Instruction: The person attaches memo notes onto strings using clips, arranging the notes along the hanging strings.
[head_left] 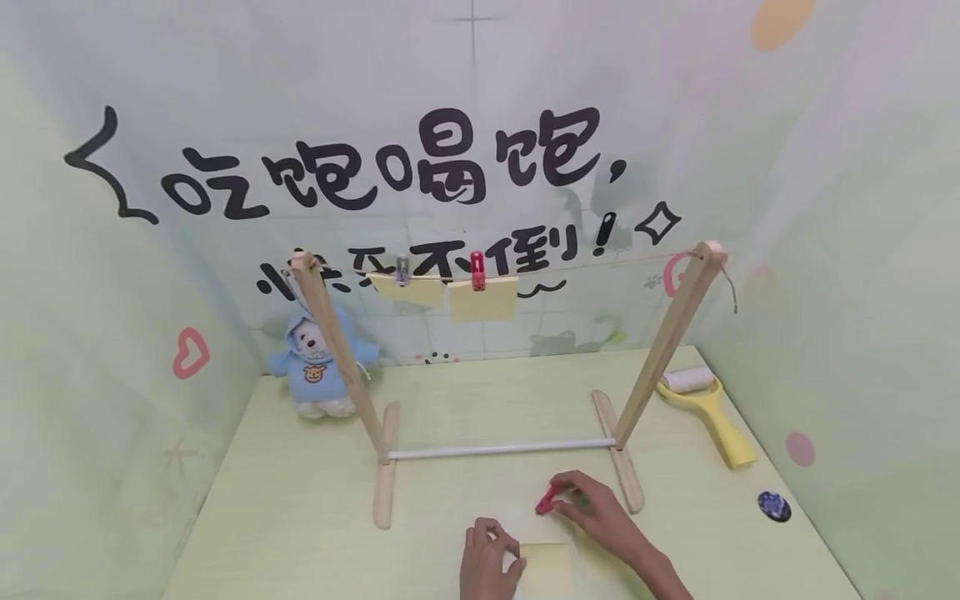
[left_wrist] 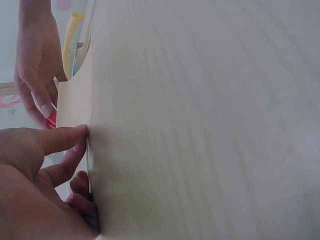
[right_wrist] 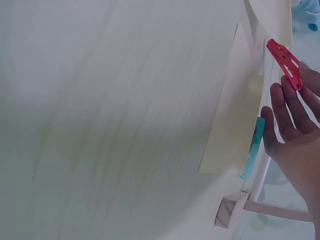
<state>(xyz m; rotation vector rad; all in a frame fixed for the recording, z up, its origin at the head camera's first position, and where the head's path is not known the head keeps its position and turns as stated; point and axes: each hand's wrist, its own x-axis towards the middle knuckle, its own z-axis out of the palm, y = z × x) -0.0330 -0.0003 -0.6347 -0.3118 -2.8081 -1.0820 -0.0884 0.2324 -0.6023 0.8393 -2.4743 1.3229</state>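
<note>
My left hand (head_left: 491, 560) is low on the table, pinching the edge of a pale yellow paper note (head_left: 546, 568) between thumb and fingers; the left wrist view shows the fingertips at the note (left_wrist: 75, 102). Ahead and to the right, my right hand (head_left: 600, 517) holds a red clip (head_left: 547, 500) by one end. The right wrist view shows this red clip (right_wrist: 285, 62) between thumb and fingers. Under that hand are another yellow note (right_wrist: 230, 112) and a teal clip (right_wrist: 253, 147) beside it. From a string hang two yellow notes (head_left: 483, 302), on a red clip (head_left: 477, 271) and a grey clip (head_left: 402, 271).
A wooden stand with slanted posts (head_left: 667, 342) and a white crossbar (head_left: 502, 449) stands in front of the hands. A plush toy (head_left: 318, 367) in blue sits behind its left post. On the right lie a yellow-handled roller (head_left: 712, 412) and a dark blue round object (head_left: 774, 506).
</note>
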